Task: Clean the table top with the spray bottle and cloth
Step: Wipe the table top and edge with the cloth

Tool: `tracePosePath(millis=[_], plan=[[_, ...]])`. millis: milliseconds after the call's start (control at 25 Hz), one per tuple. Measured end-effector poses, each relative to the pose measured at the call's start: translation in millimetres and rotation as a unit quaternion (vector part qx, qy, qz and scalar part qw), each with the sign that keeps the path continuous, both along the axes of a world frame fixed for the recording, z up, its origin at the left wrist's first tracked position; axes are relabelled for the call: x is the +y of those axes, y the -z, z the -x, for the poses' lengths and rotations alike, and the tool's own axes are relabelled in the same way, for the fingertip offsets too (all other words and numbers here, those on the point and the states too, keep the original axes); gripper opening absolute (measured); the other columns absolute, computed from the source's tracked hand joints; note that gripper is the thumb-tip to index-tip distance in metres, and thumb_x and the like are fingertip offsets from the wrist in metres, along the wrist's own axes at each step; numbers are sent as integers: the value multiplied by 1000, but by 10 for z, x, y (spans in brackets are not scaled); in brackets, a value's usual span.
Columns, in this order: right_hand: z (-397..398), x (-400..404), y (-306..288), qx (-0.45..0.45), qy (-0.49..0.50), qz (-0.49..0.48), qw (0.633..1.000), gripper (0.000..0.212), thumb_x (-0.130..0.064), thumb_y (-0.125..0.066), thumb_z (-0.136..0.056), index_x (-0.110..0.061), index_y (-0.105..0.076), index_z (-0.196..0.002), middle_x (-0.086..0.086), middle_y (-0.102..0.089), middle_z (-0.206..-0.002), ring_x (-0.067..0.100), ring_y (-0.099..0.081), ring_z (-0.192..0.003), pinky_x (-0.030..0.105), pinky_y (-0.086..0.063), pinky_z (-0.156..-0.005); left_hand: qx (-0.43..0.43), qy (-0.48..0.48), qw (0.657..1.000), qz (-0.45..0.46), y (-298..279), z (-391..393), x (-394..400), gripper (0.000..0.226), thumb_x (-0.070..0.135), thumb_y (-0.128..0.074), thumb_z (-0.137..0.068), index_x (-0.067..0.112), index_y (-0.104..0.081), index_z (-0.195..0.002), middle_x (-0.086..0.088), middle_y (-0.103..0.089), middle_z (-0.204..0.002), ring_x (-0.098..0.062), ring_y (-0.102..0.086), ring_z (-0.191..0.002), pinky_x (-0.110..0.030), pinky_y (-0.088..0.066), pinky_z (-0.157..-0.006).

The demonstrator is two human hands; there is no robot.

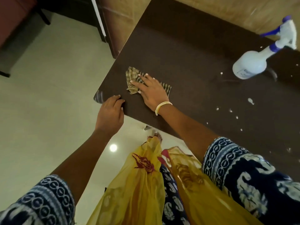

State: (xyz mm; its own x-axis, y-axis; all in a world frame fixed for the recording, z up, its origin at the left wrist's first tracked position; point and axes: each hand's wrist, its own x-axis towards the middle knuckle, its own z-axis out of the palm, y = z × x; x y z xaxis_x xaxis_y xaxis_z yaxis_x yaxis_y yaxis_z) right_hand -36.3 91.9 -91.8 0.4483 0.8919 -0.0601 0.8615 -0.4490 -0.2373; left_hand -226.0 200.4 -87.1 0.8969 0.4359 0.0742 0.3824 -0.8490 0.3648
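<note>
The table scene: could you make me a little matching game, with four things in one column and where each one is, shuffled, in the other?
Things:
1. cloth
2. spray bottle
3. white droplets
4. left hand

Places:
A. standing at the table's far right
B. scattered on the tabletop, right side
C. at the table's near corner edge
D. flat under the right hand

Pairs: 1-D, 2-A, 3-B, 4-C

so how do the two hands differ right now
The right hand lies flat, fingers spread, pressing the striped cloth onto the table top; the left hand holds no cloth and curls over the table's near edge. The right wrist wears bangles; the left is bare. Both touch the table.
</note>
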Motion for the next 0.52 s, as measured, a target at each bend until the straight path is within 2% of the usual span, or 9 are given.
tracePosePath(millis=[120,200,320,400,520], plan=[[573,-382,-2,5,-6,3,1000,49,-22,-41,-101,-35,-36,-147,5,-31,-157,29,-21,-148,43,-19,-119,-4,3,1000,18,9,344,-228,33,8,-53,-93,0,-60,-125,-19,-57,-131,-33,-55,-120,-41,-48,-99],[881,-644,-10,28,-14,-9,999,52,-10,-47,-97,-31,-44,-144,6,-36,-155,30,-25,-146,45,-22,-118,3,-6,999,35,-12,513,-392,33,8,-53,-94,0,-59,-126,-18,-58,-131,-32,-56,-119,-39,-49,-97],[1209,-1049,-14,42,-27,-56,997,62,12,-60,-78,-22,-62,-130,11,-48,-146,36,-40,-138,48,-33,-112,-3,19,999,29,-79,622,-562,33,6,-54,-92,-1,-61,-122,-19,-61,-125,-33,-61,-112,-40,-51,-94],[1329,-1319,-70,72,19,-85,994,68,18,-61,-73,-20,-63,-129,14,-53,-140,37,-46,-133,46,-42,-106,2,36,999,28,-159,586,-670,33,7,-53,-91,0,-61,-123,-18,-61,-124,-32,-61,-110,-39,-51,-93],[1264,-1654,-243,115,148,-138,973,65,18,-50,-83,-23,-61,-132,14,-51,-140,35,-49,-130,42,-47,-104,8,68,997,21,-303,387,-896,33,9,-52,-92,3,-61,-124,-14,-60,-125,-29,-60,-110,-37,-50,-92]])
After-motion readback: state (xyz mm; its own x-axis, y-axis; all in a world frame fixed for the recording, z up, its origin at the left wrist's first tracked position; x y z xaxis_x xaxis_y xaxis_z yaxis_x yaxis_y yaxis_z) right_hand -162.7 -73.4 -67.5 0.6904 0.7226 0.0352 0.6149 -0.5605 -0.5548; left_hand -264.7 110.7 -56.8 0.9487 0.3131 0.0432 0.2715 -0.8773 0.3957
